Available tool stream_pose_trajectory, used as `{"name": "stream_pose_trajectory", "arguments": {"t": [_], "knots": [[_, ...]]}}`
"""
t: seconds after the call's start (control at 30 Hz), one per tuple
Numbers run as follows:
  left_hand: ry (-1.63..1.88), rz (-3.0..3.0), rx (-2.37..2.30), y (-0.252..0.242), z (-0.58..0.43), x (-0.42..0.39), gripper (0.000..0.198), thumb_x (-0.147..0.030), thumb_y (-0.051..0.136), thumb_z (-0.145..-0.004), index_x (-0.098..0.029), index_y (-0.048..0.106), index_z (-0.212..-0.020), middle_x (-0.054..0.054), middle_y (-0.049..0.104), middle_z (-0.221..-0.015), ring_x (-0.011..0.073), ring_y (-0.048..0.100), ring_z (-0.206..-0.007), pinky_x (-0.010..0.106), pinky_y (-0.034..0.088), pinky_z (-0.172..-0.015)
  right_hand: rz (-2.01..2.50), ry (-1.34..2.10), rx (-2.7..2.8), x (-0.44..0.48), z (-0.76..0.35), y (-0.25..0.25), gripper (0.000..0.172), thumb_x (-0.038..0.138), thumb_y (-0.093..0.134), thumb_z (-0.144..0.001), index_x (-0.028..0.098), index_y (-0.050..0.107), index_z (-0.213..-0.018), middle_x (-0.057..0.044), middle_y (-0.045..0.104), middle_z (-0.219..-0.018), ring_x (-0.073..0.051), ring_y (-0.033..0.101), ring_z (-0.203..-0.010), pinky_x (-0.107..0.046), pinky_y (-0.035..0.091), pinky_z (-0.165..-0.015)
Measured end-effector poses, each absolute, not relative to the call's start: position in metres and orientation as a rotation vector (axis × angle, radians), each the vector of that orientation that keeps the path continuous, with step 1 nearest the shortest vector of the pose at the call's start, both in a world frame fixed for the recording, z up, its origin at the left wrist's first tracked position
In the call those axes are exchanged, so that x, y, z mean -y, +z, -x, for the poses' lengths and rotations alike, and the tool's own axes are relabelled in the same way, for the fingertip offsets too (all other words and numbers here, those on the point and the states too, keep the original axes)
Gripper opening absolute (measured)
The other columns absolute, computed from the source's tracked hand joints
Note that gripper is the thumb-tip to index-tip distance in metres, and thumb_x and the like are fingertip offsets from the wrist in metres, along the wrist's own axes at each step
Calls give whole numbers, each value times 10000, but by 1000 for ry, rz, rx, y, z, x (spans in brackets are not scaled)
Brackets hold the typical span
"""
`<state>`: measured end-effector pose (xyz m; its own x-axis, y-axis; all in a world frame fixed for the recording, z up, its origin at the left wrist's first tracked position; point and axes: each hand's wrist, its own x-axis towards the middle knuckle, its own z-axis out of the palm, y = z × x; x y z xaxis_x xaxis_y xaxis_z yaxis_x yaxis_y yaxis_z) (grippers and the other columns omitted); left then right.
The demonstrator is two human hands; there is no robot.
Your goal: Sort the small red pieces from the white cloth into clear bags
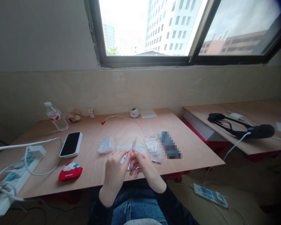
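My left hand (115, 165) and my right hand (143, 163) meet over the table's near edge. Between their fingertips a thin clear plastic piece (134, 142) points upward, pinched from both sides; its lower part is hidden by the fingers. Beneath and behind the hands lies a pale sheet or packet (141, 148), partly covered by them. A clear plastic bag (105, 145) with whitish contents is to the left of the hands. On the right are clear plastic bags (152, 147) with small contents too fine to make out, beside a pixelated rectangular object (170, 145).
To the left are a white-cased phone (71, 144), a red pouch (70, 171), a power strip with cables (18, 173) and a water bottle (56, 117). At the back stands a small dome camera (134, 112). A black strap-like device (241, 125) rests on the right table.
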<state>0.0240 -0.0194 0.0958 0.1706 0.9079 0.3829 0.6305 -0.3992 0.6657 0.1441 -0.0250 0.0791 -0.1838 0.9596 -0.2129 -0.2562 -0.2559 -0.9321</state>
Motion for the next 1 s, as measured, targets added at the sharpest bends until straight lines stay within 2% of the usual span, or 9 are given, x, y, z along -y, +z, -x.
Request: {"name": "stream_pose_trajectory", "arguments": {"t": [0.07, 0.2, 0.33, 0.47, 0.73, 1.0], "knots": [[1113, -2081, -1449, 95, -24, 20, 185, -278, 521, -839, -207, 691, -817, 52, 724, -879, 205, 652, -810, 289, 461, -746, 1056, 1676, 951, 24, -144, 78, 616, 749, 484, -663, 138, 538, -724, 9, 536, -513, -110, 546, -410, -187, 395, -358], [1113, -2042, -1512, 93, -23, 20, 160, -247, 559, -802, -217, 715, -792, 36, 736, -807, 203, 662, -721, 280, 473, -677, 1062, 1564, 985, 24, -142, 72, 528, 676, 571, -663, 154, 502, -701, 30, 527, -522, -95, 540, -404, -170, 390, -350], [1122, -2017, -1553, 90, -20, 18, 152, -251, 577, -781, -219, 723, -807, 34, 741, -828, 207, 669, -751, 283, 483, -697, 1115, 1422, 1050, 24, -139, 63, 428, 588, 532, -745, 166, 487, -695, 43, 497, -523, -85, 510, -402, -164, 345, -339], [1122, -1947, -1619, 89, -18, 17, 159, -288, 575, -779, -213, 714, -795, 34, 739, -813, 199, 673, -744, 269, 491, -676, 1204, 1254, 1139, 25, -139, 59, 314, 431, 484, -807, 181, 461, -620, 36, 457, -489, -97, 473, -439, -192, 342, -396], [1133, -1839, -1920, 87, -20, 17, 191, -344, 558, -768, -209, 685, -723, 38, 718, -747, 211, 664, -726, 289, 484, -688, 1472, 779, 1358, 38, -136, 60, 278, 304, 451, -816, 193, 484, -563, 1, 492, -536, -132, 445, -534, -254, 319, -539], [1138, -1834, -1694, 81, -15, 10, 160, -276, 555, -771, -189, 684, -804, 39, 726, -794, 184, 676, -739, 266, 504, -681, 1455, 856, 1369, 41, -135, 52, 298, 281, 446, -807, 191, 446, -522, 12, 466, -503, -127, 430, -514, -247, 300, -522]]}}
